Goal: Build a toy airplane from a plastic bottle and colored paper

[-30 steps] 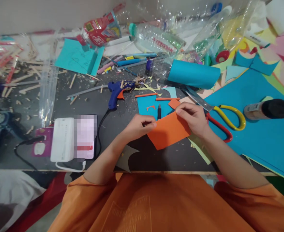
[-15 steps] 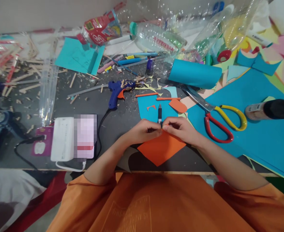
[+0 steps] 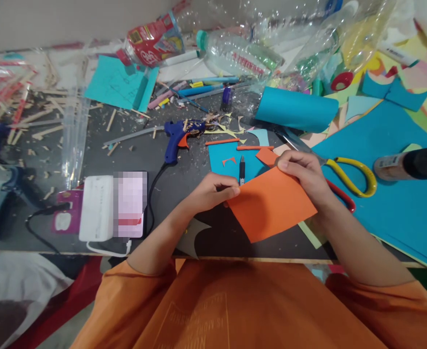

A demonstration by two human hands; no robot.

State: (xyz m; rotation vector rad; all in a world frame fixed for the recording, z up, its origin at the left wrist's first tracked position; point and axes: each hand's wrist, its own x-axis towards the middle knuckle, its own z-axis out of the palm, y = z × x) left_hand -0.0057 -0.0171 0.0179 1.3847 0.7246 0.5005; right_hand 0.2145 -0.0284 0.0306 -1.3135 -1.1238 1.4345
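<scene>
A sheet of orange paper (image 3: 273, 206) is stretched between my hands above the dark table. My left hand (image 3: 216, 191) pinches its left corner between thumb and fingers. My right hand (image 3: 302, 169) grips the upper right edge, thumb on top. Just beyond the sheet lies a black pen (image 3: 242, 169) on a blue paper piece (image 3: 218, 157). Small orange paper strips (image 3: 222, 141) and an orange cut-out (image 3: 267, 156) rest near it. Scissors (image 3: 358, 177) with one yellow and one red handle lie beside my right hand, which partly covers them.
A blue glue gun (image 3: 175, 140) with its cord lies left of centre. A white power bank (image 3: 97, 208) and a phone (image 3: 130, 206) sit at the left. Plastic bottles (image 3: 235, 55) crowd the back. A black-capped bottle (image 3: 409, 165) lies on blue paper (image 3: 391, 213) at right.
My hands have moved apart, the right one going up and to the right. The orange paper has turned and now spreads flat between them. My left hand stays nearly in place.
</scene>
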